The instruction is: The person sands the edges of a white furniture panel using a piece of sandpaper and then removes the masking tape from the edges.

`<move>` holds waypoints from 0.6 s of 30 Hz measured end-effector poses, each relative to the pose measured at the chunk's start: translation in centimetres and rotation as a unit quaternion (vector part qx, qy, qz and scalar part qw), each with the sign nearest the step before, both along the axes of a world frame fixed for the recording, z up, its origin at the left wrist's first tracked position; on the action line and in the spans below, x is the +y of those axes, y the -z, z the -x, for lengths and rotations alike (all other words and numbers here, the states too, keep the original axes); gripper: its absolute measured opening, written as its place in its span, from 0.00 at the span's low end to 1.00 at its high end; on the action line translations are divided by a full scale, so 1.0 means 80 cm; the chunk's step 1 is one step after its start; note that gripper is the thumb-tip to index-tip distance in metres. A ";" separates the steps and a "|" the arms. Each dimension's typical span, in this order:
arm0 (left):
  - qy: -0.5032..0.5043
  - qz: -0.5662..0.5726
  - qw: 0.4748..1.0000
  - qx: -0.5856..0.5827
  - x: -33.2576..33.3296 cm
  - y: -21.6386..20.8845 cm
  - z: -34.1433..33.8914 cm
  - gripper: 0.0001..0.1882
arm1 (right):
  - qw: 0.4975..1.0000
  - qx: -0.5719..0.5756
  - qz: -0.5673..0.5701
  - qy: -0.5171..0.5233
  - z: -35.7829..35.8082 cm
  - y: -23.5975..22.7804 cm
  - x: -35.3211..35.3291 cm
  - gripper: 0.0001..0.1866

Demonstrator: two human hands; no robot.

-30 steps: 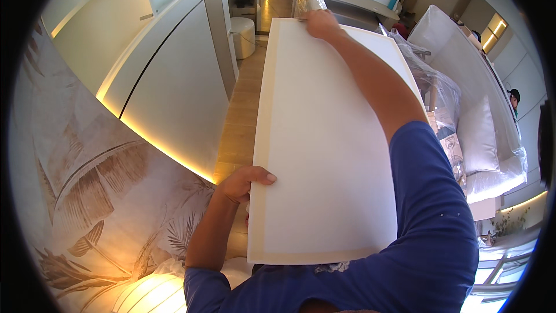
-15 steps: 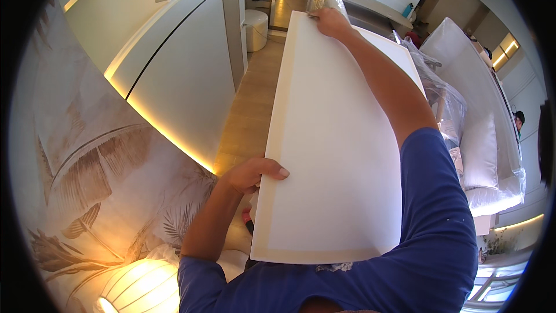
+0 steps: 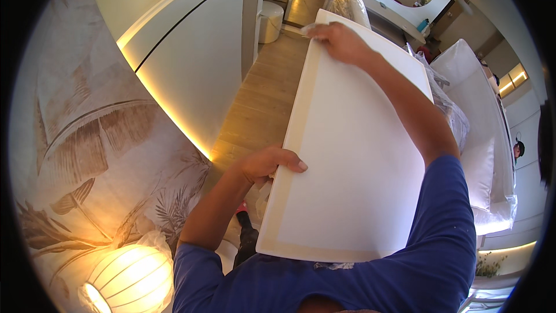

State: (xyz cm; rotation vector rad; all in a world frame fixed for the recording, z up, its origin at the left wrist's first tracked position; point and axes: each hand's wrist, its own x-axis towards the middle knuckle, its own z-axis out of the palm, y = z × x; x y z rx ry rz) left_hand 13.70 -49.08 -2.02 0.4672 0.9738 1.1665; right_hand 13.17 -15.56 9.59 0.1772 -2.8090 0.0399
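A large white panel (image 3: 353, 156) with a beige strip along its left and near edges stretches away from my body. My left hand (image 3: 269, 164) grips its left edge, thumb flat on the face and fingers underneath. Something pale hangs below that hand, partly hidden by the panel. At the far left corner my right hand (image 3: 341, 42) bends over the edge with its fingers drawn together. A pale, blurred bit shows at those fingertips; I cannot make out what it is.
On the left stand a patterned wall (image 3: 98, 127) and a lit round lamp (image 3: 133, 275). A white panelled unit (image 3: 197, 52) borders the wooden floor (image 3: 255, 104). Beyond are a white bin (image 3: 270, 23) and a plastic-wrapped roll (image 3: 349, 4). A plastic-covered sofa (image 3: 480, 104) stands right.
The view has swung so that the panel lies further right and more tilted. My right hand has slid from the far edge round to the left edge; my left hand keeps its grip.
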 end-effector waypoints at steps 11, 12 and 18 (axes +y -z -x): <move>-0.006 0.017 1.000 0.019 -0.001 -0.011 0.000 0.26 | 0.994 -0.008 0.025 0.102 0.001 -0.013 -0.001 0.19; -0.001 0.012 1.000 0.013 0.003 -0.011 -0.001 0.26 | 0.989 -0.012 0.018 0.147 0.017 -0.006 0.039 0.19; 0.008 0.000 1.000 -0.007 0.008 0.000 -0.004 0.24 | 0.981 0.025 -0.024 0.191 0.075 0.010 0.138 0.21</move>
